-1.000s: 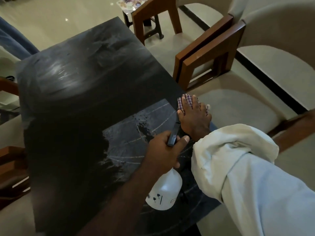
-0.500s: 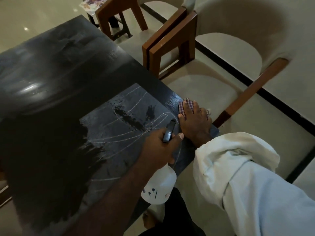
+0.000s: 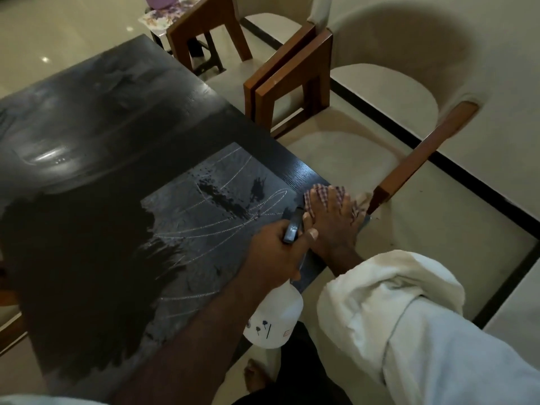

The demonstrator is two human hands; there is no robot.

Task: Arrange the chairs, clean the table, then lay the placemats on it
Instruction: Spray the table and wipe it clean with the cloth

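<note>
Head view: left hand (image 3: 274,252) is gripping bottle (image 3: 273,320) at its neck, fingers curling round, thumb beside the dark nozzle. Right hand (image 3: 333,226) is pressing cloth (image 3: 318,194) flat, fingers spread wide, at table's (image 3: 117,127) right edge. Streaks (image 3: 233,226) are glistening alongside. Chair (image 3: 350,159) is standing just beside that edge.

This looks like the dining area of a home. A dark wooden tabletop (image 3: 117,127) is ringed by cushioned chairs (image 3: 350,159) with wooden arms. Beyond lie a glossy tiled floor (image 3: 58,39) and a floral cloth (image 3: 166,17).
</note>
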